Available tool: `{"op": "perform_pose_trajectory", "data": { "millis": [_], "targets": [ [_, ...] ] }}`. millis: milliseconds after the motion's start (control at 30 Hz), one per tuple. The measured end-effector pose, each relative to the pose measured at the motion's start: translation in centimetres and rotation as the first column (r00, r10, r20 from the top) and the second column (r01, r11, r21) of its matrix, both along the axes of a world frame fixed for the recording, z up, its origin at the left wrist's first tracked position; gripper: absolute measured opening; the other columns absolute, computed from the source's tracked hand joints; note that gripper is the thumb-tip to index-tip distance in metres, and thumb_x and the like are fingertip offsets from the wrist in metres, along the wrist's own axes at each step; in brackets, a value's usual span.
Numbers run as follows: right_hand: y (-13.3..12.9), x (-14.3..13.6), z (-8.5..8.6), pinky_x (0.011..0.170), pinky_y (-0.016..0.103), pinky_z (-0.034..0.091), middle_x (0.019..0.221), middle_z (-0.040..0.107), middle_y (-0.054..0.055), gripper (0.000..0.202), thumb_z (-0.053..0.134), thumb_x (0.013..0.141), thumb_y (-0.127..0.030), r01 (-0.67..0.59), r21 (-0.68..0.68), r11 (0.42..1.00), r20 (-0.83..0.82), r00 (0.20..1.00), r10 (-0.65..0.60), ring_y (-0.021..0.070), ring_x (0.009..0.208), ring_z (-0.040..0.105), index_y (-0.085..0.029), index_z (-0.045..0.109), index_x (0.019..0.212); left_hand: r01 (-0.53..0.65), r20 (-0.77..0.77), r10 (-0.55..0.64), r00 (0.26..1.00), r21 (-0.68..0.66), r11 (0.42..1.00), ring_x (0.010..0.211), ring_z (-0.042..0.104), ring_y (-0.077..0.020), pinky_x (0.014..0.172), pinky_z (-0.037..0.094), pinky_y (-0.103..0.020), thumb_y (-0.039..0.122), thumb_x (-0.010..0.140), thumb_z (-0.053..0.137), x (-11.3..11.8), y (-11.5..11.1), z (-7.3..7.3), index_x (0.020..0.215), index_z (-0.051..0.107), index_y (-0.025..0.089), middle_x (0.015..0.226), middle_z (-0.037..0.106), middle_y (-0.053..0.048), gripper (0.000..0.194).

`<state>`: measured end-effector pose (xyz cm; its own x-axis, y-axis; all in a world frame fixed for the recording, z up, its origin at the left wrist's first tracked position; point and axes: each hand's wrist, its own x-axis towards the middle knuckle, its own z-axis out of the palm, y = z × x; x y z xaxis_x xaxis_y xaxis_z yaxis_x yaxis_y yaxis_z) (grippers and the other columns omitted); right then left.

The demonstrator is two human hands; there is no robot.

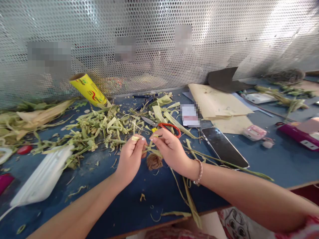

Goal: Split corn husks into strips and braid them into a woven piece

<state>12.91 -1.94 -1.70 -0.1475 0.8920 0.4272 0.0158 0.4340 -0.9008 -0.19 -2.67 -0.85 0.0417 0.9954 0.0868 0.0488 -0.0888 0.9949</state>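
Perforated metal screen (149,20) walls off the far edge of our blue table (112,212), whose near edge runs at six o'clock. With twelve o'clock towards that screen, we have pale green leaf strips (159,152) at the centre of the dial. Our left hand (132,152) pinches them between thumb and fingers, and our right hand (171,149) does likewise just beside it. Brown twine (154,161) sits in a small ball at six, close under our fingers. Scissors (170,127) with orange handles lie near at one to two o'clock. Trimmings (107,129) crowd us from nine to eleven, with a yellow tube (88,89) leaning behind them. At two we see brown paper (219,99); at three, a phone (225,147) lies near our right forearm. Our widest room is between the forearms, at six and seven, where small scraps dot the blue. Around five, a long leaf strip (191,202) hangs past the near edge. Well out towards eight and nine lies a white corded box (42,179).
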Motion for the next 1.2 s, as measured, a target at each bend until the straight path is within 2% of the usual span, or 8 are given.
{"op": "perform_pose_trajectory", "data": {
  "millis": [133, 267, 367, 500, 733, 900, 1033, 1200],
  "targets": [
    [0.1, 0.3, -0.1, 0.047, 0.018, 0.033, 0.058, 0.041, -0.005, 0.013, 0.042, 0.084, -0.028, 0.003, 0.002, 1.000, 0.040, 0.999, -0.003, 0.0061, 0.048, 0.035, -0.018, 0.048, 0.078, 0.014, -0.020, -0.014, 1.000, -0.021, 1.000, 0.044, 0.031, -0.0068, 0.043, 0.031, -0.021, 0.046, 0.079, 0.047, -0.3, 0.3, -0.5, 0.068, 0.051, 0.017, 0.052, 0.034, 0.005, 0.031],
    [0.0, 0.5, -0.2, 0.056, 0.019, 0.039, 0.067, 0.051, -0.001, 0.015, 0.039, 0.086, -0.027, 0.031, 0.122, 0.992, 0.130, 0.990, -0.047, 0.0075, 0.058, 0.046, -0.018, 0.049, 0.079, 0.019, -0.161, -0.005, 0.987, 0.083, 0.996, 0.059, 0.044, -0.0110, 0.056, 0.039, -0.024, 0.044, 0.079, 0.045, -0.5, 0.2, -0.6, 0.064, 0.052, 0.017, 0.064, 0.048, 0.000, 0.033],
    [-0.1, 0.5, -0.5, 0.063, 0.020, 0.042, 0.075, 0.056, 0.001, 0.016, 0.038, 0.086, -0.028, 0.021, 0.187, 0.982, 0.197, 0.979, -0.059, 0.0086, 0.065, 0.051, -0.019, 0.051, 0.082, 0.017, -0.348, 0.033, 0.937, 0.140, 0.990, 0.055, 0.043, -0.0116, 0.055, 0.036, -0.025, 0.040, 0.080, 0.043, -0.4, -0.2, 0.1, 0.064, 0.053, 0.017, 0.057, 0.048, 0.001, 0.030],
    [-0.2, 0.3, -1.0, 0.059, 0.019, 0.041, 0.070, 0.055, 0.000, 0.018, 0.039, 0.087, -0.031, -0.018, 0.203, 0.979, 0.278, 0.960, -0.040, 0.0080, 0.059, 0.049, -0.019, 0.053, 0.088, -0.032, -0.430, 0.113, 0.896, 0.190, 0.981, 0.048, 0.038, -0.0102, 0.050, 0.030, -0.024, 0.036, 0.079, 0.045, -0.1, -0.7, 0.7, 0.057, 0.046, 0.018, 0.049, 0.042, 0.003, 0.029],
    [-0.3, 0.1, -0.8, 0.061, 0.019, 0.042, 0.074, 0.058, 0.001, 0.020, 0.039, 0.087, -0.029, -0.031, 0.196, 0.980, 0.241, 0.970, -0.018, 0.0077, 0.062, 0.052, -0.018, 0.055, 0.090, 0.008, -0.247, -0.011, 0.969, -0.017, 1.000, 0.049, 0.033, -0.0083, 0.046, 0.028, -0.022, 0.043, 0.077, 0.046, -0.1, -0.1, 0.1, 0.057, 0.042, 0.017, 0.051, 0.035, 0.004, 0.033],
    [-0.4, 0.0, -0.7, 0.066, 0.021, 0.044, 0.078, 0.060, 0.001, 0.017, 0.040, 0.085, -0.026, -0.039, 0.171, 0.985, 0.208, 0.978, 0.002, 0.0091, 0.070, 0.055, -0.019, 0.055, 0.087, 0.132, -0.065, -0.143, 0.988, -0.157, 0.979, 0.041, 0.023, -0.0046, 0.040, 0.019, -0.019, 0.041, 0.073, 0.053, 0.1, 0.1, 0.2, 0.055, 0.042, 0.016, 0.047, 0.026, 0.007, 0.032],
    [-0.4, 0.0, -0.7, 0.066, 0.021, 0.045, 0.077, 0.059, 0.001, 0.016, 0.041, 0.085, -0.028, -0.007, 0.134, 0.991, 0.181, 0.983, -0.018, 0.0095, 0.070, 0.055, -0.019, 0.055, 0.086, 0.125, 0.119, -0.102, 0.988, -0.200, 0.972, 0.036, 0.016, -0.0028, 0.037, 0.016, -0.018, 0.045, 0.072, 0.055, 0.6, 0.0, -0.1, 0.054, 0.039, 0.017, 0.043, 0.017, 0.010, 0.037],
    [-0.2, 0.1, -0.4, 0.062, 0.021, 0.043, 0.071, 0.056, -0.001, 0.015, 0.043, 0.084, -0.028, 0.008, 0.099, 0.995, 0.130, 0.991, -0.021, 0.0086, 0.064, 0.051, -0.019, 0.054, 0.080, 0.128, 0.153, -0.099, 0.983, -0.194, 0.973, 0.033, 0.018, -0.0022, 0.035, 0.017, -0.017, 0.054, 0.069, 0.056, 0.6, 0.1, -0.5, 0.054, 0.035, 0.018, 0.041, 0.016, 0.010, 0.044]
  ]
}}
